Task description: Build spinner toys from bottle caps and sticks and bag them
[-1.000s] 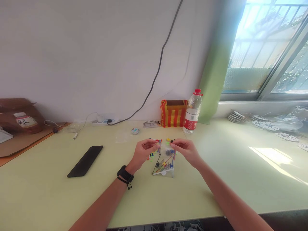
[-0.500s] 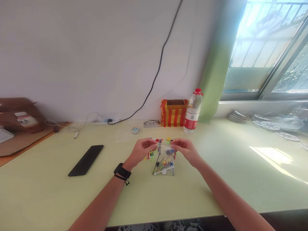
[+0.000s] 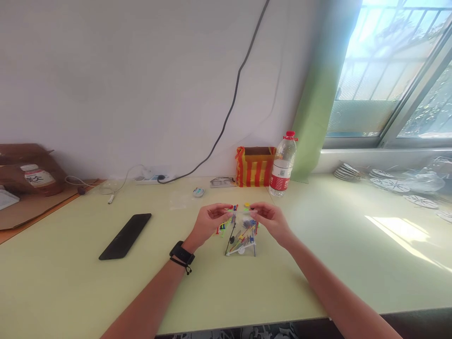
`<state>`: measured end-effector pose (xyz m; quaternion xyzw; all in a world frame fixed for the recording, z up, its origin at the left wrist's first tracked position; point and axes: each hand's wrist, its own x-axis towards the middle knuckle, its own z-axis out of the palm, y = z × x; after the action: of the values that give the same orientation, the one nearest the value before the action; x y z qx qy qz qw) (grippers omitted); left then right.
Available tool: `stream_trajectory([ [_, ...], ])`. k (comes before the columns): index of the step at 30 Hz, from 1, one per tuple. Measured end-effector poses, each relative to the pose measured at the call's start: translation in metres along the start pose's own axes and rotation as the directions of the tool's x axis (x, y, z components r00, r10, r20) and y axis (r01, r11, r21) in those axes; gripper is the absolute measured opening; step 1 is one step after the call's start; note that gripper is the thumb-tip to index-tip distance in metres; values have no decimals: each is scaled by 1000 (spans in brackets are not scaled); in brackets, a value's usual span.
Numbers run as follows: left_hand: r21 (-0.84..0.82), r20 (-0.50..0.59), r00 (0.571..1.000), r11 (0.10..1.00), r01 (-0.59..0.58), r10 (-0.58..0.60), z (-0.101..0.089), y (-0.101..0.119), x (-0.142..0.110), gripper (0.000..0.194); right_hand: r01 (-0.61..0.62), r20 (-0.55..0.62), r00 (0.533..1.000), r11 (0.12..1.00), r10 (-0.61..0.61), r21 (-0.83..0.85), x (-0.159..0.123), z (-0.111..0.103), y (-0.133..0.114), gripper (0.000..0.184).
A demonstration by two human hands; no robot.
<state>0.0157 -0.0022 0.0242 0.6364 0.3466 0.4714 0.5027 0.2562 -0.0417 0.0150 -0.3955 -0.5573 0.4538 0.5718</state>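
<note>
A clear plastic bag [image 3: 241, 248] of small coloured plastic parts stands between my hands, its lower edge toward me. Inside it show thin black and blue rods, a white piece and a dark round piece. My left hand [image 3: 211, 222] grips the bag's upper left corner between thumb and fingers. At the upper right corner, my right hand [image 3: 271, 221] grips it the same way. Behind the bag and partly hidden by it lie loose coloured parts [image 3: 222, 227], some red and bright green. A yellow round piece [image 3: 246, 205] lies just beyond the bag.
A black flat slab [image 3: 125, 236] lies on the pale table [image 3: 212, 292] to the left. Toward the wall are a small round container [image 3: 198, 192], eyeglasses [image 3: 222, 181], a striped bag [image 3: 256, 167] and a red-capped bottle [image 3: 281, 165]. White discs [image 3: 391, 184] lie at the right.
My index fingers have lifted slightly away from my thumbs at the bag's top corners. The bag stays in nearly the same place.
</note>
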Motion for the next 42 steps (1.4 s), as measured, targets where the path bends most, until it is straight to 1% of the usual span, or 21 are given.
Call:
stream_trajectory([
  [2,16,10,1000,1000,-4,4,-1,-1,1,29,-21,-6,1000,1000,21,-4,1,0,1,35],
  [4,26,16,1000,1000,-9,9,-1,-1,2,24,-41,-12,999,999,41,-20,2,-1,1,31],
  [8,6,9,1000,1000,-9,9,-1,-1,2,23,-50,-35,998,999,50,-16,3,-3,3,23],
  [11,-14,-11,1000,1000,11,-11,-2,-2,2,22,-28,-34,999,1000,28,-10,3,-3,4,16],
  [14,-23,-25,999,999,40,-41,-3,-3,2,21,5,-19,1000,999,-6,-33,2,-3,3,15],
  [17,-42,-28,998,997,60,-61,-3,-3,3,23,13,-9,1000,999,-13,-38,1,-3,-1,14],
  [21,-39,-30,998,998,53,-54,-4,-1,3,29,10,21,1000,999,-9,-38,1,-3,-5,22],
  [25,-18,42,998,999,47,-46,-5,0,2,36,21,31,999,998,-19,-61,3,-4,-4,29],
  [27,-3,59,997,999,53,-52,-5,-1,2,35,18,32,999,998,-16,-61,3,-5,-1,32],
  [30,22,38,999,999,34,-35,-5,-4,2,30,0,18,1000,999,1,-44,4,-5,4,44],
  [32,41,35,999,999,13,-15,-5,-5,3,27,-7,5,1000,998,7,-69,4,-4,6,49],
  [35,69,46,999,998,-9,6,-5,-4,3,26,5,23,1000,987,-2,-159,4,-3,6,43],
  [37,86,51,999,996,-18,13,-5,-3,2,26,26,49,999,982,-17,-187,4,-3,5,41],
  [42,73,44,999,997,2,-5,-4,-1,2,26,64,68,996,985,-54,-160,4,-4,1,33],
])
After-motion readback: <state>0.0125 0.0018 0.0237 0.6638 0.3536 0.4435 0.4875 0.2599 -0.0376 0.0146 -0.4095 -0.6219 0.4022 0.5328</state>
